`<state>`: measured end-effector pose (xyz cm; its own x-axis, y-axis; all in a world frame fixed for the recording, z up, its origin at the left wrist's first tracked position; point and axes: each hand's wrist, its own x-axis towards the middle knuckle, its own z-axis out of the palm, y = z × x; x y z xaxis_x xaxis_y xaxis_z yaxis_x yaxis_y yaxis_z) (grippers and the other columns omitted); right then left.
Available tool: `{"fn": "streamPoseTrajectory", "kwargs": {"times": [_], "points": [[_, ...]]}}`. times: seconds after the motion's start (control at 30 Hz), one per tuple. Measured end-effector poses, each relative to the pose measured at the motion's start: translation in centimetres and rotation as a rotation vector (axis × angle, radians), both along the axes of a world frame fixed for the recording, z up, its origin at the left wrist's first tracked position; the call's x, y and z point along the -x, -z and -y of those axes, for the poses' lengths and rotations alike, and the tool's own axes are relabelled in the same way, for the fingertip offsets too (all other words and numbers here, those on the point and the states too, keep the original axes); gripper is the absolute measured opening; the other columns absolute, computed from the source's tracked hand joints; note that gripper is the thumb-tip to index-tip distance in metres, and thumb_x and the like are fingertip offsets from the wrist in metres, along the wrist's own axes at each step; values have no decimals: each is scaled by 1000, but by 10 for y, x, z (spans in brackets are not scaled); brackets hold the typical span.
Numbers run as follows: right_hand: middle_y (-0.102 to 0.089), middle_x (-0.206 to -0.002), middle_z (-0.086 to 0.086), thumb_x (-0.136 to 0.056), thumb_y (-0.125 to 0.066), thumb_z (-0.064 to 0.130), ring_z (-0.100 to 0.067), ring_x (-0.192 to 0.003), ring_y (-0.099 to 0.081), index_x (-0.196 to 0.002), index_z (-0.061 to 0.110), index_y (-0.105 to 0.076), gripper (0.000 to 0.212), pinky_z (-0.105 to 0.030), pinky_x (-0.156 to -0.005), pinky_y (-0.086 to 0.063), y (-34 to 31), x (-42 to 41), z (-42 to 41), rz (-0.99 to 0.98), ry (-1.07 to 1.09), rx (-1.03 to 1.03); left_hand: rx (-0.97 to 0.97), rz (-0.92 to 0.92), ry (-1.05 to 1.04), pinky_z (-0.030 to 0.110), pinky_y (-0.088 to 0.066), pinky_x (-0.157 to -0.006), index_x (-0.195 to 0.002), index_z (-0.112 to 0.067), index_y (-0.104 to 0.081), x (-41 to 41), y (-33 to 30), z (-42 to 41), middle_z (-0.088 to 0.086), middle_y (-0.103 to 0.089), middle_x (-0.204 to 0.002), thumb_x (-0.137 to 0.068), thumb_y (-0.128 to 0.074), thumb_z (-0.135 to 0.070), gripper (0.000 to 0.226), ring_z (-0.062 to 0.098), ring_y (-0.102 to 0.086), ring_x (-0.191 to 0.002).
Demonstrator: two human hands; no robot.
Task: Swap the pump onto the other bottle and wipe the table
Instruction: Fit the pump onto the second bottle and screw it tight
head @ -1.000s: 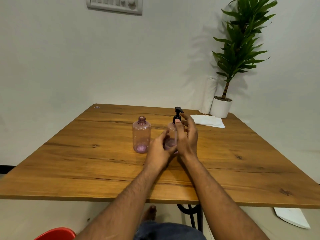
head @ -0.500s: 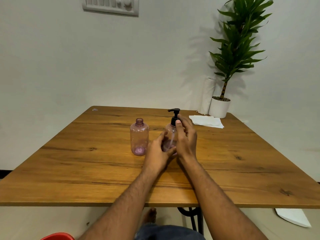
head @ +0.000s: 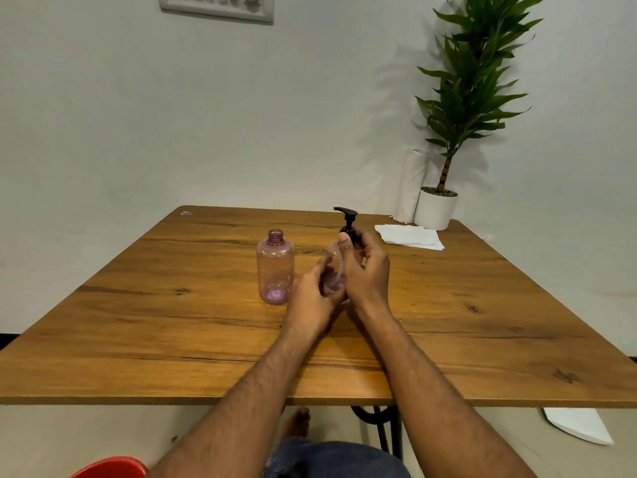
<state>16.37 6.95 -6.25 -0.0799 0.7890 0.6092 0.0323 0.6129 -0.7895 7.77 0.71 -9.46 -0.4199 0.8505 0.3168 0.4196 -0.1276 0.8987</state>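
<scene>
The pump (head: 348, 220) has risen higher in the right hand (head: 365, 270).

- pumped bottle (head: 333, 267) mostly hidden behind left hand (head: 315, 298) and right hand (head: 367, 270)
- pump (head: 348, 222) collar covered by right fingers
- wall switch plate (head: 217, 6) and red seat (head: 110, 468) were cut by frame edges
</scene>
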Motion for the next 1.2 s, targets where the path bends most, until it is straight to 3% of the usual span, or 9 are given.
{"fn": "streamPoseTrajectory", "kwargs": {"times": [0.13, 0.23, 0.4, 0.5, 0.63, 0.73, 0.87, 1.03, 1.2], "points": [[-72, -105, 5, -99, -72, 31, -5, -96, -67, -116, 15, -68, 24, -17, -80, -53, -2, 1, 2, -25, -15, 31, 0, 6, -5, 11, -56, -80, -155, -24, -43, -1, 0, 0, -8, -66, -136, -91, -74, -11, 72, -8, -63, -103], [-73, -102, 8, -97, -74, 34, -4, -93, -67, -113, 17, -71, 24, -18, -78, -53, -2, -1, 2, -40, -13, 37, -2, 10, -2, 6, -53, -72, -156, -23, -42, 0, 0, 0, -5, -65, -138, -91, -75, -10, 74, -5, -64, -106], [-70, -104, 12, -109, -55, 32, 3, -95, -65, -120, 20, -71, 23, -15, -80, -49, -5, -2, 6, -13, -100, 15, -5, -13, -6, 24, -59, -93, -156, -21, -43, 0, 0, 0, -3, -63, -143, -90, -75, -14, 73, 7, -64, -121], [-70, -106, 16, -109, -55, 30, 8, -98, -64, -122, 18, -70, 23, -10, -82, -48, -6, -1, 4, 19, -91, 47, -17, -15, -6, 18, -59, -87, -155, -21, -45, 0, 2, 0, -4, -65, -139, -90, -76, -14, 72, 2, -66, -113], [-69, -100, 10, -108, -58, 27, 12, -88, -64, -124, 9, -66, 26, -8, -74, -48, -6, -1, 2, 38, -72, 61, -15, -23, -13, 27, -60, -94, -155, -23, -43, 1, 3, -2, -4, -65, -140, -89, -76, -12, 74, 6, -65, -121], [-72, -98, 10, -105, -63, 33, 8, -87, -66, -121, 14, -67, 25, -16, -78, -51, -6, 2, 1, 35, -38, 83, -17, -23, -18, 10, -56, -81, -156, -22, -43, 1, 3, -2, -5, -65, -139, -89, -76, -10, 75, 3, -65, -115], [-72, -103, 21, -93, -60, 60, -6, -104, -68, -102, 45, -64, 18, -53, -105, -49, -5, 7, 0, 73, 85, 83, -19, -48, -24, 9, -54, -80, -155, -24, -43, 0, 3, -2, -5, -66, -138, -89, -77, -11, 76, 4, -65, -117], [-73, -111, 10, -101, -65, 46, -16, -113, -64, -113, 30, -66, 21, -47, -111, -36, -15, 7, 6, 161, 191, 88, -19, -35, -36, 11, -53, -81, -156, -24, -42, -1, 1, 1, -3, -68, -134, -89, -75, -8, 77, 0, -63, -107], [-74, -108, 10, -99, -66, 47, -16, -107, -68, -115, 25, -68, 27, -54, -107, -45, -17, 8, 8, 182, 229, 88, -26, -37, -34, 6, -52, -70, -151, -22, -49, -2, -1, 3, -17, -66, -111, -87, -77, -7, 71, -11, -62, -87]]}}
